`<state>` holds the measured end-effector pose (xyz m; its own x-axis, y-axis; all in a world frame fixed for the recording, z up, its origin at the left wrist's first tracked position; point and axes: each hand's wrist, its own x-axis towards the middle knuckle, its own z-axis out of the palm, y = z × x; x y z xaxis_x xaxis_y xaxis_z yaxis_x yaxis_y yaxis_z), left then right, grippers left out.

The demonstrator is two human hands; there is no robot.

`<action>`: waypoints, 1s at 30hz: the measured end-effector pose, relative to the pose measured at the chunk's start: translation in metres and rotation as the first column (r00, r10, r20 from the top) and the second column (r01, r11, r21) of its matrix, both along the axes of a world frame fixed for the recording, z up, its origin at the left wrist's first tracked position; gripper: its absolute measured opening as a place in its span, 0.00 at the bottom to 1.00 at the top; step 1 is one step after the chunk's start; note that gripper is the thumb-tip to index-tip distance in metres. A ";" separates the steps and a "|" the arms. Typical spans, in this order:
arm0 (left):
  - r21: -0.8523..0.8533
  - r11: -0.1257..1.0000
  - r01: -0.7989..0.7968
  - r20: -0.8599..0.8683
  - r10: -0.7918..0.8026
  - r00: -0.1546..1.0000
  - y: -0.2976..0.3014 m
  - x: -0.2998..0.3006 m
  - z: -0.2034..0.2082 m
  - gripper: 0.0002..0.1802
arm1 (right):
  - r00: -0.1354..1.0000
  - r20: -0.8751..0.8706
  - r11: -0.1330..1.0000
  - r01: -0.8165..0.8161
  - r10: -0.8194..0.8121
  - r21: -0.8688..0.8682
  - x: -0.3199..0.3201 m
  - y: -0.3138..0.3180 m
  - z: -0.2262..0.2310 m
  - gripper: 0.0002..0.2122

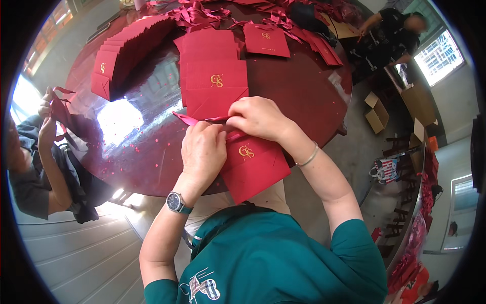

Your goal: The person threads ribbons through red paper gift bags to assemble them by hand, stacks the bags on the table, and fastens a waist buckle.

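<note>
A red paper gift bag (255, 164) with gold lettering hangs over the table's near edge, its top toward the table. At that top both my hands pinch a pink-red ribbon (188, 119), whose loose end sticks out to the left. My left hand (204, 149) is closed, with its fingertips at the bag's mouth. Just to its right, my right hand (258, 117) is closed too, thumb and fingers pressed on the ribbon. Exactly how the ribbon passes between the fingers is hidden. Right beyond my hands lies a stack of flat red bags (217, 83).
The round dark-red table (304, 109) carries a long fanned row of red bags (129, 50), another bag (266, 40) and heaped ribbons (197, 15). A person at left (38, 167) handles a red ribbon. Another person (390, 38) works at far right. Cardboard boxes (377, 114) stand on the floor.
</note>
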<state>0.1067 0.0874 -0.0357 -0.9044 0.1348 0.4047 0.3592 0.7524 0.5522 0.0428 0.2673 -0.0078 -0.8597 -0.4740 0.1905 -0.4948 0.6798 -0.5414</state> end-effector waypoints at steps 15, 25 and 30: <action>0.056 0.996 0.070 -0.013 -0.070 0.997 0.010 0.002 -0.007 0.06 | 0.852 0.350 0.573 0.521 -0.389 -0.633 -0.027 0.001 -0.061 0.05; 0.565 0.821 -0.089 0.242 -0.062 0.968 -0.022 -0.007 0.027 0.05 | 0.861 0.468 0.637 0.250 0.198 -0.729 0.020 0.044 0.014 0.22; 0.683 0.728 -0.058 0.202 -0.112 0.973 -0.024 -0.024 0.035 0.09 | 0.957 0.289 0.812 0.150 0.024 -0.564 0.043 0.038 0.057 0.21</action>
